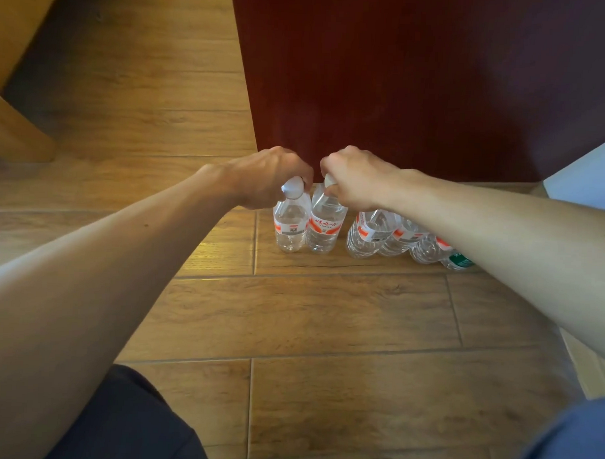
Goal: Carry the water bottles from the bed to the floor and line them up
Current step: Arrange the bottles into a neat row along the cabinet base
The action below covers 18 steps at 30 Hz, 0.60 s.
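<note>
Wood floor (325,316): left hand (268,175) pinches leftmost bottle (291,229) by its cap, right hand (361,180) the neighbouring bottle (325,230).

A row of water bottles (369,235) stood on the wood-plank floor (325,316): the first bottle (291,227) under the left hand (268,176), the second bottle (325,230) under the right hand (357,178), and a green-labelled bottle (459,260) farthest right of that hand.

Dk red panel (402,78) at back, wood furniture (14,92) far L.
</note>
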Motion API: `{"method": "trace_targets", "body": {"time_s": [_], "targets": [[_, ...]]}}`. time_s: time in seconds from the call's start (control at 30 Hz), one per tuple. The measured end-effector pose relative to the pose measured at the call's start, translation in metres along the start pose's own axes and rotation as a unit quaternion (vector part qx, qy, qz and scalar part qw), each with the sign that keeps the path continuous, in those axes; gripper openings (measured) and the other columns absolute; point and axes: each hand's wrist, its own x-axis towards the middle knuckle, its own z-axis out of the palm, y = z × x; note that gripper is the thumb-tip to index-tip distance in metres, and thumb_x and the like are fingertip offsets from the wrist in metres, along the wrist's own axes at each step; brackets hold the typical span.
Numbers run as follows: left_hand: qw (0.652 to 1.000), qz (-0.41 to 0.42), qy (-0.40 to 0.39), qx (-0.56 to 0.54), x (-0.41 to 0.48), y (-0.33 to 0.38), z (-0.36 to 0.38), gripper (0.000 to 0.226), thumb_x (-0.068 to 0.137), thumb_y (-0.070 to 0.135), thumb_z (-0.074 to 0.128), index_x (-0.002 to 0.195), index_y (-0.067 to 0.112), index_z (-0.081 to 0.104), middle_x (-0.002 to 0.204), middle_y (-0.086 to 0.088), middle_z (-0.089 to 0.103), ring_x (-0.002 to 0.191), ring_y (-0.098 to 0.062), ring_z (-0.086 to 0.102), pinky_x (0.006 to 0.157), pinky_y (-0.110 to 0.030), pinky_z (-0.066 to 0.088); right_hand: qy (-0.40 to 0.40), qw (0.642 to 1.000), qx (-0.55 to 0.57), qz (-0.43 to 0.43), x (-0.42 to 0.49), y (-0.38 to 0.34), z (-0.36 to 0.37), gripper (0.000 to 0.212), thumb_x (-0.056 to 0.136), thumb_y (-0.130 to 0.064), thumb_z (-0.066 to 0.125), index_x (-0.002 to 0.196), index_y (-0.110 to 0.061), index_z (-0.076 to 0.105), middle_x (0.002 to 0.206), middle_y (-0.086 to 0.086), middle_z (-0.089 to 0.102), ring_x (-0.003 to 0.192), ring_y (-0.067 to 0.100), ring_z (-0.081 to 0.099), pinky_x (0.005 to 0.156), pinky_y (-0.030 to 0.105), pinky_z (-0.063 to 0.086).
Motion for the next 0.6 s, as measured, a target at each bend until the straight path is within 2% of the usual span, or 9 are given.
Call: {"method": "trace_targets", "body": {"time_s": [0.1,0.23,0.37,0.5,0.6], "targets": [[1.000,-0.017,0.005,0.002,0.001,-0.004,0.003,0.035,0.082,-0.006,0.062,0.110,0.014,0.065,0.095,0.005,0.045,0.089,-0.012,0.043,0.077,-0.023,0.035,-0.005,1.000,-0.005,0.003,-0.001,-0.001,-0.002,0.013,0.096,-0.014,0.058,0.108,-0.010,0.061,0.105,0.009,0.058,0.081,0.025,0.053,0.064,0.035,0.045],[0.999,-0.049,0.006,-0.006,0.001,-0.006,0.006,0.030,0.083,-0.003,0.064,0.107,0.014,0.061,0.095,0.003,0.045,0.090,-0.018,0.049,0.076,-0.031,0.042,-0.014,1.000,-0.003,0.011,-0.004,-0.006,-0.009,0.013,0.096,-0.012,0.059,0.108,-0.010,0.061,0.102,0.008,0.052,0.083,0.027,0.055,0.066,0.036,0.049],[0.997,-0.066,0.027,0.006,0.001,-0.012,0.003,0.023,0.084,0.015,0.072,0.104,0.013,0.061,0.095,-0.002,0.056,0.095,-0.027,0.058,0.079,-0.039,0.050,-0.022,1.000,-0.004,0.015,-0.009,-0.009,-0.016,0.015,0.095,-0.009,0.059,0.110,-0.010,0.062,0.102,0.006,0.050,0.086,0.026,0.057,0.064,0.036,0.047],[0.995,-0.083,0.042,0.026,0.000,-0.017,0.002,0.030,0.085,0.026,0.073,0.106,0.009,0.061,0.104,-0.011,0.063,0.096,-0.031,0.061,0.081,-0.046,0.052,-0.030,0.999,-0.039,-0.007,-0.013,-0.012,-0.017,0.016,0.094,-0.006,0.057,0.108,-0.004,0.064,0.107,0.012,0.059,0.091,0.032,0.065,0.074,0.045,0.059],[0.994,-0.097,0.040,0.037,0.000,-0.018,0.004,0.031,0.086,0.027,0.072,0.108,0.008,0.059,0.105,-0.012,0.061,0.094,-0.032,0.061,0.078,-0.043,0.052,-0.022,0.998,-0.055,-0.025,-0.012,-0.014,-0.018,0.016,0.094,-0.007,0.058,0.108,-0.003,0.064,0.106,0.013,0.060,0.091,0.032,0.066,0.074,0.047,0.060]]}}
